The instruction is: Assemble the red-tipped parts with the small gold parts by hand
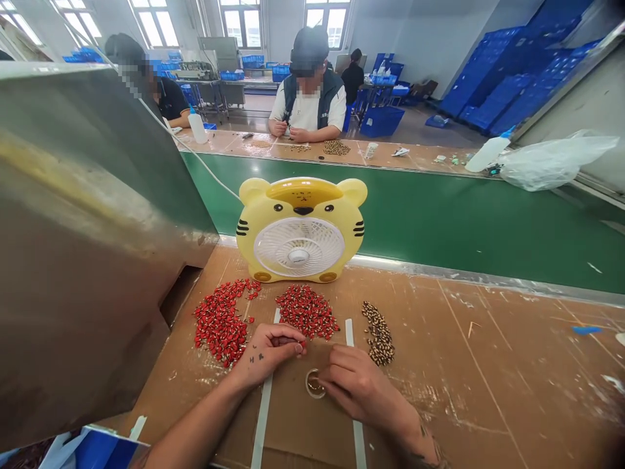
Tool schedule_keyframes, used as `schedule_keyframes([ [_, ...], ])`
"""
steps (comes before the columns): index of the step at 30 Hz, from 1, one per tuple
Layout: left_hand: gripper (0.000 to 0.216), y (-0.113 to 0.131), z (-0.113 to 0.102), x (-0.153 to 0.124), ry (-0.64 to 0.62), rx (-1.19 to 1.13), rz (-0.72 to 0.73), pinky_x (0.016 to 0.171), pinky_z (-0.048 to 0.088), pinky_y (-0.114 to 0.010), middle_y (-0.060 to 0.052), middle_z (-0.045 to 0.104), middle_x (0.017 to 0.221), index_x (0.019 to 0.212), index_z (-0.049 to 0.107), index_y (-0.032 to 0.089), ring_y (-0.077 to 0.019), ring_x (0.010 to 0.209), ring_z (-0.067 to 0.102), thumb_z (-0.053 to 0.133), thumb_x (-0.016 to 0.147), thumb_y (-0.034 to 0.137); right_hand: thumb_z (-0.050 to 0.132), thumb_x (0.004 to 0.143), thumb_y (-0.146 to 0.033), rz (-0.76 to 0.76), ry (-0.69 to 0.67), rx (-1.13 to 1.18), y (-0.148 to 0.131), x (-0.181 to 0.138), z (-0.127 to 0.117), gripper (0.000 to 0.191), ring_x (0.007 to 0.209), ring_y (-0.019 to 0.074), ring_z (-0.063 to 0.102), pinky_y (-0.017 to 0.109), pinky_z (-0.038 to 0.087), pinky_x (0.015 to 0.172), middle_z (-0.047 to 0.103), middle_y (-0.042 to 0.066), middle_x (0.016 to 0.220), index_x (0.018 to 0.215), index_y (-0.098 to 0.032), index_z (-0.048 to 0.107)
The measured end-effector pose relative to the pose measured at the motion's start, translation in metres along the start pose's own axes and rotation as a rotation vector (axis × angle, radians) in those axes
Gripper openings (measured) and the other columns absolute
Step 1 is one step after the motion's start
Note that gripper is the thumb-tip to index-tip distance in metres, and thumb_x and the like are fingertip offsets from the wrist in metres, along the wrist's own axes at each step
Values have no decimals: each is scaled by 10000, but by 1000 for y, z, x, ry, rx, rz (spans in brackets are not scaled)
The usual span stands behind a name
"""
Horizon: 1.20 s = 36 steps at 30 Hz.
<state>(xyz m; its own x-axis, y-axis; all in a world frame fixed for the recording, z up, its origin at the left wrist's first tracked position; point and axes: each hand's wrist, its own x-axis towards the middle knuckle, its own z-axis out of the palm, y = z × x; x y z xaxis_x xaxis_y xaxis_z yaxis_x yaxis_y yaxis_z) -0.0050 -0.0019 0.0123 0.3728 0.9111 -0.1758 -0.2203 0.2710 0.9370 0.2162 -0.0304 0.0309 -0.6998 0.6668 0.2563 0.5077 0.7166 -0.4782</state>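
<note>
My left hand (271,352) is closed in a pinch on a small red piece (303,345) in front of the middle red pile. My right hand (359,381) has its fingers drawn together at the edge of a small round dish (308,391) with something amber-brown inside; whatever its fingertips hold is hidden. Beyond my hands lies a pile of small red pieces (307,311), with a larger red pile (219,322) to its left. A narrower heap of small black-and-gold pieces (379,335) is just past my right hand.
A yellow animal-faced fan (300,228) stands behind the piles. Left of it rises a large metal housing (88,247). White tape strips (262,417) run along the brown work surface (463,378). Past a green belt (463,228), a person (310,98) works with both hands at another bench.
</note>
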Motion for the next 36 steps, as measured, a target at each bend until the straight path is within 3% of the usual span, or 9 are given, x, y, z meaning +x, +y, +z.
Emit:
schedule_keyframes([
  [8, 173, -3, 0, 1, 21, 1, -69, 662, 489, -231, -44, 720, 735, 835, 767, 133, -142, 666, 650, 796, 712, 251, 499, 955, -178, -32, 66, 44, 5, 0, 5, 207, 695, 169, 495, 290, 373, 662, 578, 37, 699, 798, -173, 634],
  [19, 179, -4, 1, 2, 30, 33, -107, 646, 483, -220, -37, 733, 714, 832, 764, 132, -131, 644, 642, 800, 701, 249, 534, 929, -176, -37, 23, 124, 7, -1, 2, 186, 677, 167, 512, 293, 389, 649, 587, 32, 675, 782, -174, 649],
  [22, 189, -6, 1, 2, 14, -1, -131, 649, 494, -224, -35, 744, 701, 827, 761, 135, -134, 635, 651, 814, 684, 246, 566, 914, -179, 37, 114, 254, 9, -6, -4, 151, 650, 156, 526, 276, 392, 617, 596, 23, 666, 793, -178, 657],
  [29, 186, -5, 5, 1, -24, -14, -177, 661, 502, -233, -48, 766, 715, 814, 761, 137, -142, 631, 668, 815, 683, 258, 608, 898, -193, 275, 476, 409, 10, -8, 1, 141, 577, 141, 521, 260, 383, 552, 583, 1, 627, 780, -190, 684],
  [36, 173, -1, 5, 2, -40, 6, -173, 658, 488, -219, -40, 757, 704, 811, 756, 136, -137, 638, 669, 805, 687, 246, 618, 899, -203, 318, 463, 388, 10, -6, 4, 140, 579, 135, 530, 256, 386, 558, 588, -1, 634, 781, -193, 693],
])
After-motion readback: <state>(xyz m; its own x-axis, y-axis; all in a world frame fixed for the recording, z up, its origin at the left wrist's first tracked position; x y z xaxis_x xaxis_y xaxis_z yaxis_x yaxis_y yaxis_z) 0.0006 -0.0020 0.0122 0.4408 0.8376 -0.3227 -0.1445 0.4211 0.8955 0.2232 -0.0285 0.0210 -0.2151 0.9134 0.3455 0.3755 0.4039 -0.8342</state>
